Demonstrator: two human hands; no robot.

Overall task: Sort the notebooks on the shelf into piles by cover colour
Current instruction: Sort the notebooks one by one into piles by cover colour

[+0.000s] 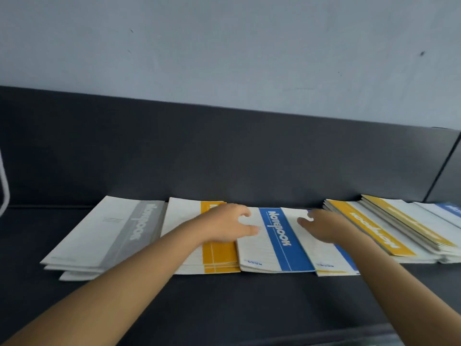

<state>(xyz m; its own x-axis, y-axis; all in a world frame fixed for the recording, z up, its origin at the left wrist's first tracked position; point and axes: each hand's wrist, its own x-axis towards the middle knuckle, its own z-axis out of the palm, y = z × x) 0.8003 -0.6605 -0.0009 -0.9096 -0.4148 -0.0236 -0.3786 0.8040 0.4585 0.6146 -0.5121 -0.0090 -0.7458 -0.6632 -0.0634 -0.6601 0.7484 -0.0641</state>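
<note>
On the dark shelf, against the back panel, a row of notebooks, part sorted. Item one, far left: grey pile, several grey-banded covers stacked flat with edges stepped; appears settled. Item two, just beside it: yellow pile, yellow-banded covers stacked fairly square; appears settled. Item three, centre: blue notebook, lying flat, its left edge overlapping the yellow pile, its right edge lying over a second blue notebook; a yellow edge shows under that one, so what lies below is likely still mixed. Item four, right: unsorted fan of overlapping covers, mostly yellow bands, with one blue cover at the far right edge of view; count cannot be told. Left hand: over the seam between yellow pile and blue notebook, fingers loosely spread and resting on the blue notebook's white margin, grip slack, nothing held. Right hand: blurred, over the second blue notebook, fingers reaching toward the centre, grip not closed on anything as far as shows. Progress, by judgement: roughly half. Grey and yellow piles begun and standing; blue pile only forming at centre. Outstanding: the right-hand fan to be split between yellow and blue, the far-right blue cover to be brought in, and the yellow edge beneath the centre books to be moved out.
</note>
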